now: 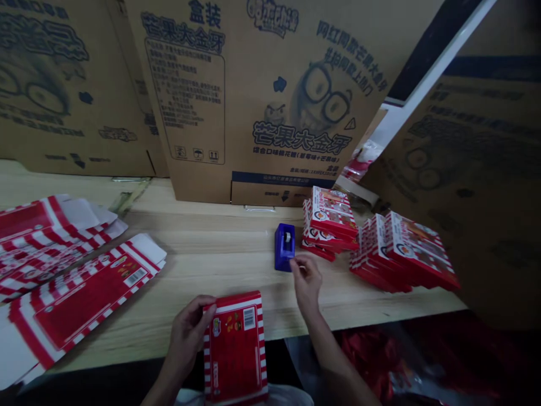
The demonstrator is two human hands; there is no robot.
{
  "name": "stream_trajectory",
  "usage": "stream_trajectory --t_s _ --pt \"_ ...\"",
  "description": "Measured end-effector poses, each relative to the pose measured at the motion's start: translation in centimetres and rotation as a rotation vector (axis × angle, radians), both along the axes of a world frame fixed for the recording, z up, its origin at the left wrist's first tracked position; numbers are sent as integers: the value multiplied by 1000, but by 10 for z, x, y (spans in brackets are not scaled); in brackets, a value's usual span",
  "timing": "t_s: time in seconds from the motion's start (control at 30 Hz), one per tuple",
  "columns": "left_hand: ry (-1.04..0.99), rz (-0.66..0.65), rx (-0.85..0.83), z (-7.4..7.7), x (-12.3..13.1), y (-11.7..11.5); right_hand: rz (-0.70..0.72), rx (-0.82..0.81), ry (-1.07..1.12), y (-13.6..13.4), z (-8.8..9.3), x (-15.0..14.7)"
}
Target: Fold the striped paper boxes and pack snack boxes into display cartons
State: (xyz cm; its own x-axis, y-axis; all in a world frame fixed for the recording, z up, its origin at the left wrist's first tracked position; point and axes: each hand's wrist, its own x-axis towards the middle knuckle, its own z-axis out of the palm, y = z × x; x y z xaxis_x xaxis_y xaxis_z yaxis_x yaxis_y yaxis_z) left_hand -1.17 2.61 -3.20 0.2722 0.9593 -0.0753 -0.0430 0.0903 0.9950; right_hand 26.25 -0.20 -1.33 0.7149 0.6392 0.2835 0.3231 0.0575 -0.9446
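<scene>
My left hand (192, 326) is closed on the upper left edge of a red and white striped box (234, 344). The box's printed back, with a barcode, faces up, and its lower end reaches over the table's front edge. At the front right corner of a blue tape dispenser (284, 248), my right hand (307, 282) has its thumb and fingertips pinched together. Any piece of tape between those fingertips is too fine to make out. A small light roll sits in the dispenser.
Flat red and white cartons (91, 296) lie overlapping at the left of the table (203, 248). Stacked packed boxes (332, 211) stand behind the dispenser's right side, with another leaning row (416, 248) farther right. Large brown cardboard cartons (262, 101) wall off the back.
</scene>
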Motion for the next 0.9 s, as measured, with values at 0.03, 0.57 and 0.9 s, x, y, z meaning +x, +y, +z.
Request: stream_trajectory --t_s 0.03,0.57,0.9 --pt "-8 -10 -35 -1 1 -1 -72 -23 17 6 -2 13" --pt "46 40 -32 19 11 19 -201 47 321 31 -32 16" --pt "133 -30 84 35 -4 65 -283 128 304 7 -56 -17"
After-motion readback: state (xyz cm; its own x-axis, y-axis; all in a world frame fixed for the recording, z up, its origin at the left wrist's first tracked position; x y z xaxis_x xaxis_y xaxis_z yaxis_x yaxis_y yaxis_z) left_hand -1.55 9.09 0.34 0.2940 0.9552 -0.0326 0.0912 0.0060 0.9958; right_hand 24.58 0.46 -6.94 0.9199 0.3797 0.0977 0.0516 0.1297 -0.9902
